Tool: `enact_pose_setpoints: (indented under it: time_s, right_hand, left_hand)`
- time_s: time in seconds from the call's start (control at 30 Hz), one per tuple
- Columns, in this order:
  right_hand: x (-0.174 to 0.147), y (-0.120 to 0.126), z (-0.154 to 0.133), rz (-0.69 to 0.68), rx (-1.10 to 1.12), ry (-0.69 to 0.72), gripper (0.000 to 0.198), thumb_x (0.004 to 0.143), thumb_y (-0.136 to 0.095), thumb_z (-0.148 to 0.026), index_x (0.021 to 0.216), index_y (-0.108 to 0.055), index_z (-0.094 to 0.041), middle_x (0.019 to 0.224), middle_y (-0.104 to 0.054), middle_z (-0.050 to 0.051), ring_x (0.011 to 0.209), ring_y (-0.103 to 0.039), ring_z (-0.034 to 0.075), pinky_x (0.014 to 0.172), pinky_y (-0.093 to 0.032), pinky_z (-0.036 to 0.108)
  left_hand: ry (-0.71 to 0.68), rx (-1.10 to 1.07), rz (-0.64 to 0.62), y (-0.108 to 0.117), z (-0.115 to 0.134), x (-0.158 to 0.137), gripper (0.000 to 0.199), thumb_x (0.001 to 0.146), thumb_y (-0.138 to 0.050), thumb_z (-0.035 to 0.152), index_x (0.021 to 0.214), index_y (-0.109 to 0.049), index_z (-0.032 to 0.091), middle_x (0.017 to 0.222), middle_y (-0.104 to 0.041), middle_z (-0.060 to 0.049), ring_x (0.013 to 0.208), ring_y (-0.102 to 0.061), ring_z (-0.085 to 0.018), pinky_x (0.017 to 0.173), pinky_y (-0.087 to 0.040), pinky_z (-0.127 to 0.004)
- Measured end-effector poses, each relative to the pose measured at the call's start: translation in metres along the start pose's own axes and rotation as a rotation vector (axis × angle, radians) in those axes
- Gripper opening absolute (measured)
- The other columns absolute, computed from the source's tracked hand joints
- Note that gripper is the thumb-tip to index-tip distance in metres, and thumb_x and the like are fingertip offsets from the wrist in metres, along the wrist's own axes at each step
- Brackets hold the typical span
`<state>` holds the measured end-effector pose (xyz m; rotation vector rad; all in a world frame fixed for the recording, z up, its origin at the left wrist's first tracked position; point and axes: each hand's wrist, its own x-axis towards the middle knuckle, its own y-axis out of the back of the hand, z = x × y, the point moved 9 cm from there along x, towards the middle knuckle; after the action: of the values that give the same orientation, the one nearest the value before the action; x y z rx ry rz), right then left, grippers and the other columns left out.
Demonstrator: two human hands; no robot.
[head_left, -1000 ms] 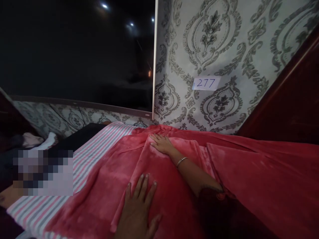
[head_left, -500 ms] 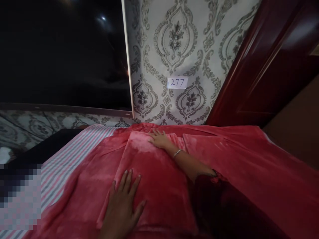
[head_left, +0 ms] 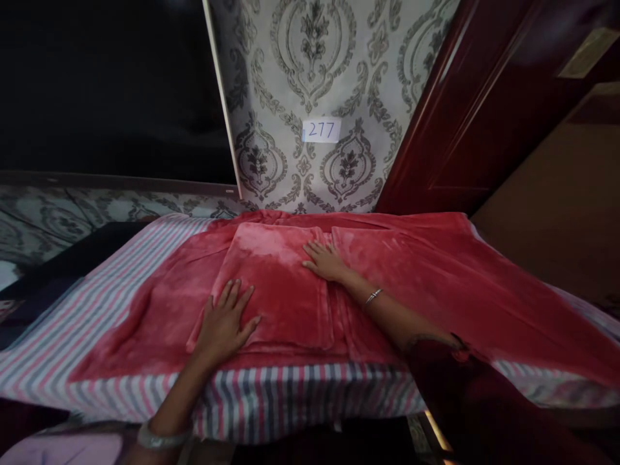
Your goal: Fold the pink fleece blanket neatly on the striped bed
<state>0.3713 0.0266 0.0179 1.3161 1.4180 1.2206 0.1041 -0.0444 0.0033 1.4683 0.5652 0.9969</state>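
Observation:
A plush red blanket (head_left: 411, 278) is spread over a surface, with a folded rectangular section (head_left: 285, 297) on top near its middle. My left hand (head_left: 225, 326) lies flat on the left edge of that folded section, fingers apart. Resting near its upper right corner is my right hand (head_left: 325, 259), also flat with spread fingers. Neither hand grasps the fabric. Under the blanket is a striped cloth (head_left: 310, 387) in pink, grey and white, which hangs over the front edge.
A large dark television screen (head_left: 106, 90) stands at the back left. Patterned wallpaper behind carries a paper label (head_left: 321, 130) reading 277. On the right is a dark red wooden door (head_left: 450, 123). A pink item (head_left: 62, 449) shows at the lower left.
The view has tilted down and pulled back, showing the cloth's front edge. My right hand has shifted right, from the folded section's upper middle to its right corner. My left hand stays flat.

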Motion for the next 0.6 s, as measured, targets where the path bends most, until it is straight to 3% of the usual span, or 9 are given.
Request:
enact_pose_setpoints:
  time_s: [0.1, 0.23, 0.33, 0.47, 0.6]
  right_hand:
    - [-0.019, -0.01, 0.003, -0.064, 0.05, -0.027, 0.064, 0.105, -0.033, -0.051, 0.16, -0.028, -0.019, 0.167, -0.02, 0.011, 0.155, -0.012, 0.027, 0.123, -0.017, 0.054]
    - [-0.052, 0.012, 0.006, 0.07, 0.117, 0.054, 0.066, 0.103, -0.038, -0.049, 0.159, -0.03, -0.016, 0.166, -0.022, 0.011, 0.154, -0.015, 0.028, 0.124, -0.017, 0.049]
    - [-0.093, 0.018, 0.01, 0.119, 0.174, 0.103, 0.067, 0.101, -0.04, -0.052, 0.159, -0.032, -0.018, 0.165, -0.026, 0.01, 0.153, -0.02, 0.028, 0.123, -0.02, 0.049]
    - [-0.148, 0.007, 0.022, 0.155, 0.241, 0.068, 0.066, 0.1, -0.041, -0.051, 0.156, -0.038, -0.016, 0.161, -0.034, 0.014, 0.15, -0.03, 0.028, 0.122, -0.026, 0.05]
    - [-0.179, -0.016, 0.027, 0.18, 0.295, 0.045, 0.057, 0.099, -0.043, -0.046, 0.147, -0.052, -0.018, 0.157, -0.041, 0.015, 0.146, -0.037, 0.028, 0.12, -0.03, 0.051]
  left_hand:
    - [0.013, -0.013, -0.026, -0.001, -0.002, 0.002, 0.064, 0.093, -0.048, 0.053, 0.148, -0.049, 0.02, 0.162, -0.035, -0.016, 0.151, -0.027, -0.036, 0.116, -0.03, -0.064]
    - [0.032, -0.046, -0.073, 0.003, -0.005, 0.004, 0.063, 0.095, -0.047, 0.054, 0.149, -0.046, 0.021, 0.163, -0.033, -0.014, 0.151, -0.026, -0.035, 0.117, -0.028, -0.064]
    - [0.041, -0.036, -0.047, 0.023, 0.011, 0.007, 0.058, 0.099, -0.04, 0.05, 0.148, -0.047, 0.019, 0.16, -0.04, -0.015, 0.15, -0.031, -0.035, 0.119, -0.021, -0.065]
    - [-0.108, -0.06, -0.027, 0.036, 0.082, 0.01, 0.057, 0.102, -0.033, 0.042, 0.149, -0.043, 0.012, 0.158, -0.042, -0.017, 0.149, -0.032, -0.032, 0.122, -0.017, -0.061]
    - [-0.267, -0.148, -0.124, 0.003, 0.163, -0.001, 0.067, 0.097, -0.047, 0.05, 0.153, -0.039, 0.014, 0.16, -0.039, -0.017, 0.15, -0.031, -0.031, 0.122, -0.025, -0.054]
